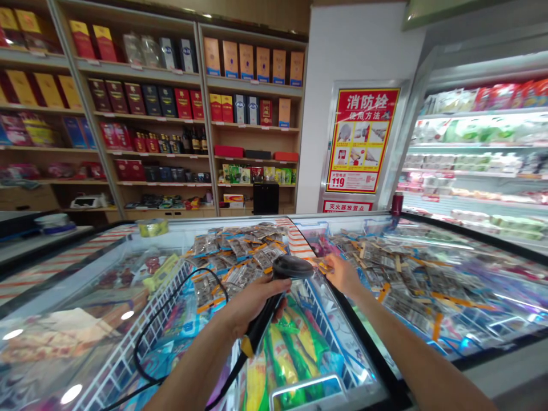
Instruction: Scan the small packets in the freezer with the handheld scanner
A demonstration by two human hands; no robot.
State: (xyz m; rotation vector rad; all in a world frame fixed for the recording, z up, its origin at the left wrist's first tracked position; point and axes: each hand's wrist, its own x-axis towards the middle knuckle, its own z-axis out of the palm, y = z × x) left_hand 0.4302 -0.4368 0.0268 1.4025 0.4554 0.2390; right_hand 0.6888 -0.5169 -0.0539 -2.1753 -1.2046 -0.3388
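Note:
My left hand (252, 302) is wrapped around the handle of a black barcode scanner (293, 266), and its black cable (137, 342) loops off to the left. The scanner's head points toward my right hand (342, 275), whose fingers pinch a small orange-edged packet (324, 265), mostly hidden by the fingers. Beyond my left hand, a heap of small clear packets with orange and blue edges (240, 248) covers part of the freezer's glass top. More such packets (385, 268) are spread to the right of my right hand.
Below the glass, a white wire basket (148, 311) holds green-and-yellow packs (285, 357). A roll of yellow tape (153, 227) lies at the freezer's far left edge. Shelves of boxed goods (246, 60) stand behind, with a red poster (363, 140) and a lit display cooler (479, 148) to the right.

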